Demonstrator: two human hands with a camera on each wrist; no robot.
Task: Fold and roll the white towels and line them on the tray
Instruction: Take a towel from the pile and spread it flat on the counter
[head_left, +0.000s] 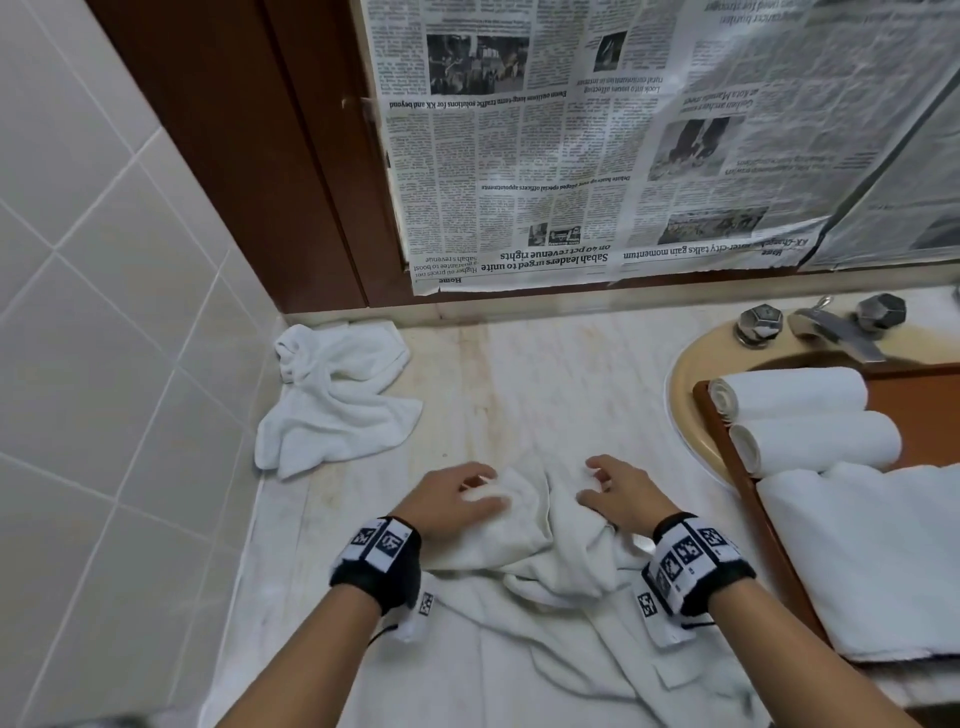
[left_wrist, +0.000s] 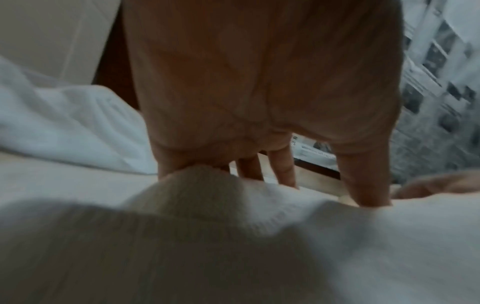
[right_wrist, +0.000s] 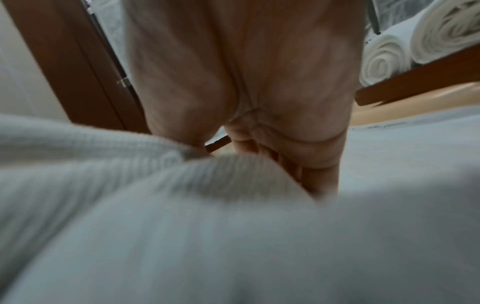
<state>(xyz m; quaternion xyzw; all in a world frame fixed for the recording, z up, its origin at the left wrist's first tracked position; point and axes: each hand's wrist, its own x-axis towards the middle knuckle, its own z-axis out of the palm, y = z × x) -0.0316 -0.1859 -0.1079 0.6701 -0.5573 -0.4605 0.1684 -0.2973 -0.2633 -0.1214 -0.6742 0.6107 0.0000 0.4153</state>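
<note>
Marble counter (head_left: 519, 374) lying under newspaper-covered wall (head_left: 623, 156); left hand (head_left: 457, 499), right hand (head_left: 618, 493) resting fingers spread, gripping nothing, on crumpled white towel (head_left: 545, 561) at front edge.

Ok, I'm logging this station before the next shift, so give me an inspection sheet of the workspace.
Surface: pale marble counter, brownish stains.
Job's things: crumpled towel under both hands; second crumpled towel in the far left corner; two rolled towels and a folded towel on the wooden tray.
Clutter: nothing seen.
Grippers: left hand and right hand rest on the towel, fingers bent; grip unclear.
Cables: black cord below the left wristband.
Surroundings: newspaper over the wall, sink, tap, tiled wall.
</note>
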